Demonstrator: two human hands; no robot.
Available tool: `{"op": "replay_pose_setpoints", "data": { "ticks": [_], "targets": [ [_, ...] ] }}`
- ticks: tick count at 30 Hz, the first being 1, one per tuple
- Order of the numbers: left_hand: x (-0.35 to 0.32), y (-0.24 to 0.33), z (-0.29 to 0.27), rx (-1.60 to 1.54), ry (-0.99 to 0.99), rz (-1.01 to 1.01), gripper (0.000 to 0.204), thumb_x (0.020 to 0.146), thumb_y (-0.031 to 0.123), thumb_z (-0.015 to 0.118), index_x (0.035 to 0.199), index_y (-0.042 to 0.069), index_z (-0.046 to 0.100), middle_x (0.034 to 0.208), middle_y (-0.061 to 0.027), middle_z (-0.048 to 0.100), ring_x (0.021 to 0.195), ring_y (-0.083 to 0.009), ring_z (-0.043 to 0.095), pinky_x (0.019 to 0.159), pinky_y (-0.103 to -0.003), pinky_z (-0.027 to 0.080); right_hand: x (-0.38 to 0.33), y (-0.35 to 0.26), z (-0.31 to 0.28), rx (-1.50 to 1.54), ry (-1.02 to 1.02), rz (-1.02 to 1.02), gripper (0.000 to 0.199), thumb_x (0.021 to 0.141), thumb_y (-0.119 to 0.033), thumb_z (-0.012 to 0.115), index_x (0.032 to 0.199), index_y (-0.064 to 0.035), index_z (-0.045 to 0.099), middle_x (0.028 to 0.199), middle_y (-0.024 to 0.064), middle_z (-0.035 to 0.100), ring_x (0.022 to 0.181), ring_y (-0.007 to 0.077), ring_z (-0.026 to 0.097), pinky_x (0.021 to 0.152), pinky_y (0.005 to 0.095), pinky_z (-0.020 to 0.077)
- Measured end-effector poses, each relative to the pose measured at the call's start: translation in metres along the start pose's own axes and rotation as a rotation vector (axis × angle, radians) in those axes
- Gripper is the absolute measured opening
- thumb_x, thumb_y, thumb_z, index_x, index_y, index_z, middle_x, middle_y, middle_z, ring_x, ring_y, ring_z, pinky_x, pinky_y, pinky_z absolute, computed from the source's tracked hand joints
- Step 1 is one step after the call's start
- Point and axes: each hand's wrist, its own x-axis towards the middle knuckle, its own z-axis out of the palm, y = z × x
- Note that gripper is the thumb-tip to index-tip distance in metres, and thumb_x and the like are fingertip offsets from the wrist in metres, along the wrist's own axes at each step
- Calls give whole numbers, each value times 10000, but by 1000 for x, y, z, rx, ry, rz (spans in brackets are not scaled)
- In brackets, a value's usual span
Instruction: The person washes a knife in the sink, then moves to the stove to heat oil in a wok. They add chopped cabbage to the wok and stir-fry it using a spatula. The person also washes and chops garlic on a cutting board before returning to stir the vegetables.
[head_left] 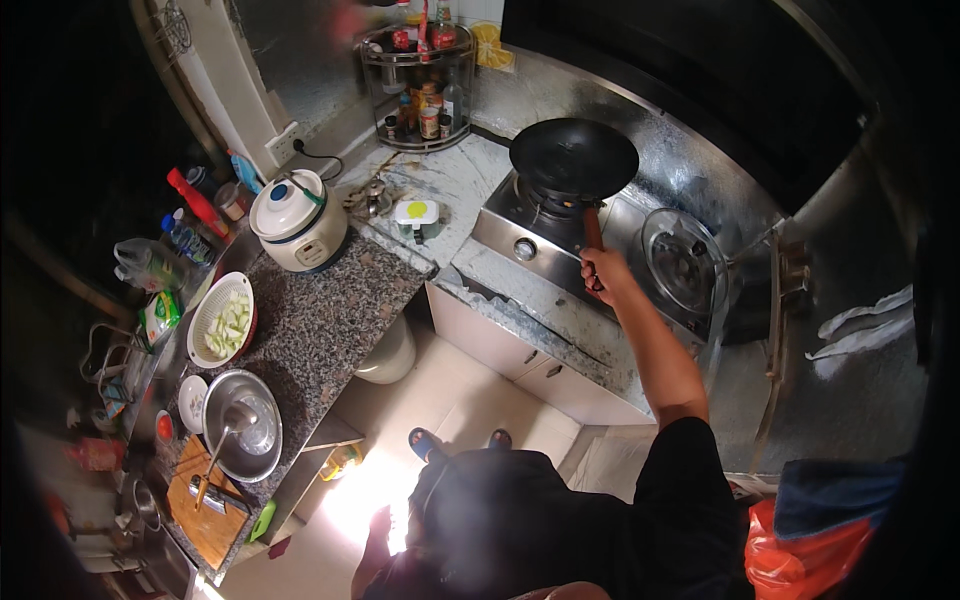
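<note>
The right hand [604, 274] is wrapped around the brown handle [593, 232] of 1 black wok [574, 155] over the left side of the stove [497, 233], and I cannot tell whether the left hand [377, 530], well apart from the stove, holds anything.

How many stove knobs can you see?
1: the round silver knob on the gas stove front, left of the right hand gripping the brown wok handle. Another could be hidden behind the right forearm.
</note>
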Motion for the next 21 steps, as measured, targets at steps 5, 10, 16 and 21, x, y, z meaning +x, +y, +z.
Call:
{"op": "replay_pose_setpoints", "data": {
  "ticks": [5, 10, 16, 21],
  "targets": [
    [23, -10, -20, 20, 6, 60, 222, 801, 218, 579, 871, 9, 554, 693, -93, 575, 536, -173, 552, 461, -275, 450, -2, 33, -11, -82, 13, -77, 112, 760, -129, 543, 736, -85, 443, 554, -9, 427, 386, 77, 374, 320, 218, 236],
    [60, -18, -34, 6, -13, 198, 217, 802, 216, 579, 870, 12, 553, 692, -94, 573, 534, -175, 551, 455, -277, 450, 5, 55, -27, 66, -45, -87, 133, 773, -102, 535, 862, -95, 436, 631, -9, 425, 437, 61, 389, 327, 204, 245],
    [-7, 64, -11, 90, 6, 52, 227, 810, 228, 566, 877, 11, 556, 673, -81, 567, 498, -174, 537, 454, -282, 450, 0, 65, -33, 252, -144, -97, 235, 782, -97, 531, 976, -64, 403, 671, 0, 428, 459, 56, 390, 351, 188, 273],
    [-22, 75, -11, 87, 2, 33, 232, 812, 233, 562, 878, 11, 555, 673, -80, 565, 502, -174, 535, 456, -284, 449, 0, 44, -31, 438, -214, -46, 168, 793, -94, 533, 927, -64, 437, 661, -3, 442, 460, 42, 393, 356, 168, 283]
  ]
}}
